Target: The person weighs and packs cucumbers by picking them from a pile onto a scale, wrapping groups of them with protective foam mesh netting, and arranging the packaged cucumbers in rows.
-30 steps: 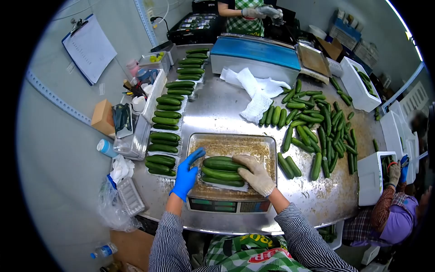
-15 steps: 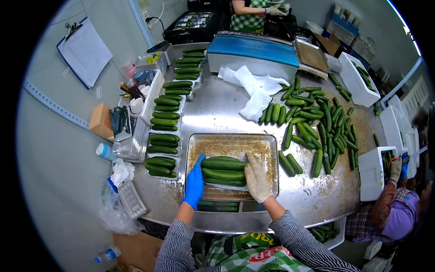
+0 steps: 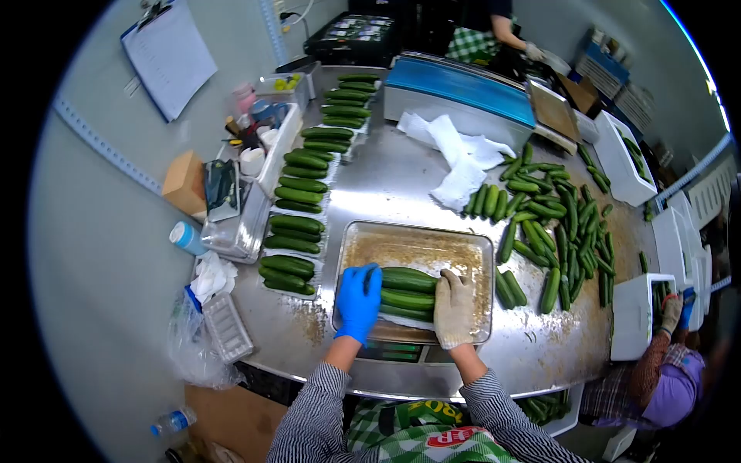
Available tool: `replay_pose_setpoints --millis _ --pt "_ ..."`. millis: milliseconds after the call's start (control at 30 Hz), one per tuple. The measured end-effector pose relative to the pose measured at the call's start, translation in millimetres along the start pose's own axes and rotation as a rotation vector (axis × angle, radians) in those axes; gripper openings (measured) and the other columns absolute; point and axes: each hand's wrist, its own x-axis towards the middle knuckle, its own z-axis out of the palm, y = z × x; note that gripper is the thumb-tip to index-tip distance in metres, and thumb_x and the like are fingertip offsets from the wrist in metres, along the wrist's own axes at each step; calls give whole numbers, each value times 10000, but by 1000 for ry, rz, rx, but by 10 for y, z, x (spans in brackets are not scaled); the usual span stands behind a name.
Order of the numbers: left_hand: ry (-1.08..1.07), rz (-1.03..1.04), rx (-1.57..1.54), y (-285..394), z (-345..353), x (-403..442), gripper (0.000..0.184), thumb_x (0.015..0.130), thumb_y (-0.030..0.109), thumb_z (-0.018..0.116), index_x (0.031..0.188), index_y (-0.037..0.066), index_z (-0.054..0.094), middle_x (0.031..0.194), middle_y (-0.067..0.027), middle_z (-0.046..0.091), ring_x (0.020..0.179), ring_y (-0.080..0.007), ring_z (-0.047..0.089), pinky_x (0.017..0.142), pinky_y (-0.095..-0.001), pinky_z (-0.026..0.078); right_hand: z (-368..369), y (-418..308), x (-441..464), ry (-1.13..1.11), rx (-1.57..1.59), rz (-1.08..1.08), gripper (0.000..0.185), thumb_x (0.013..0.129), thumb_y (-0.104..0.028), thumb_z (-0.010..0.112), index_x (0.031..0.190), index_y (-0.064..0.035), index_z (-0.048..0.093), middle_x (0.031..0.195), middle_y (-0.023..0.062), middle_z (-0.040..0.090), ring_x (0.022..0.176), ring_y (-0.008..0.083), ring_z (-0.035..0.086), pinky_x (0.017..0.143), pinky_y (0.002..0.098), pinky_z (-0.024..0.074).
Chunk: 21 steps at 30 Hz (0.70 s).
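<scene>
Cucumbers point(image 3: 407, 288) lie side by side on a white liner in a shallow metal tray point(image 3: 351, 239). My left hand point(image 3: 359, 302), in a blue glove, is curled over their left ends. In a cream knitted glove, my right hand point(image 3: 454, 310) closes round the right ends. The fingers partly hide both ends of the group. Beneath the tray's near edge, a scale's display point(image 3: 392, 353) shows green lit panels.
Cucumber packs point(image 3: 296, 234) line the table's left side, beside bins of supplies. A loose cucumber pile point(image 3: 567, 231) covers the right. White cloths point(image 3: 455, 158) lie before a blue-topped machine point(image 3: 461, 89). A co-worker point(image 3: 664, 386) reaches into a white box point(image 3: 633, 324); another person point(image 3: 482, 35) stands behind.
My left hand has shifted from beside the cucumbers to over their left ends, its fingers now curled. My right hand stays at the right ends. The whole view has swung left.
</scene>
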Motion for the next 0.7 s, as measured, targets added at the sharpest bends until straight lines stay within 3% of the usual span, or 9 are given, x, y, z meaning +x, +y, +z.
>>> replay_pose_setpoints --millis 67,167,233,367,500,600,700 --pt "1 -71 -47 31 -143 -25 204 946 213 653 1086 76 708 970 -105 586 826 -227 600 735 -341 491 80 -82 -34 -2 31 -15 356 977 -245 528 1209 -2 646 1178 274 553 1006 411 617 930 456 483" --pt "108 87 30 -16 -606 -31 186 956 182 634 1089 78 712 987 -92 590 844 -217 603 726 -323 492 187 -438 -178 -9 51 -119 327 972 -214 535 1203 -10 643 1159 263 544 961 395 625 887 439 511" --pt "175 21 -92 -98 -1019 -81 183 963 141 613 1092 65 717 1013 -66 591 886 -193 600 751 -316 488 322 -724 -317 -30 116 -285 310 959 -197 560 1220 -37 611 1125 239 552 896 326 651 763 407 566" --pt "224 -58 -125 -704 -1836 -210 229 1010 121 505 1041 13 705 966 -78 617 898 -175 596 816 -304 469 773 -1258 -709 -261 150 -323 339 937 -225 609 1233 -59 597 1174 246 555 957 344 651 765 425 565" --pt "279 -168 -166 -1494 -2168 -425 269 1020 139 469 1010 1 700 950 -77 643 900 -169 598 849 -305 463 1191 -1479 -1032 -390 272 -415 353 924 -209 603 1234 -41 617 1260 294 528 1097 457 574 927 475 492" --pt "280 -223 -94 -1840 -2137 -484 306 1026 183 456 1014 -3 697 943 -80 661 900 -163 602 865 -304 467 1571 -1399 -1180 -418 175 -312 358 929 -205 595 1242 -31 606 1264 293 531 1124 456 554 958 479 474" --pt "221 -241 114 -2130 -2009 -426 255 998 194 518 1011 44 724 942 -144 639 873 -287 637 829 -353 476 1969 -1163 -1220 -433 108 -151 366 931 -210 587 1245 -21 598 1264 298 526 1142 461 531 993 496 442"
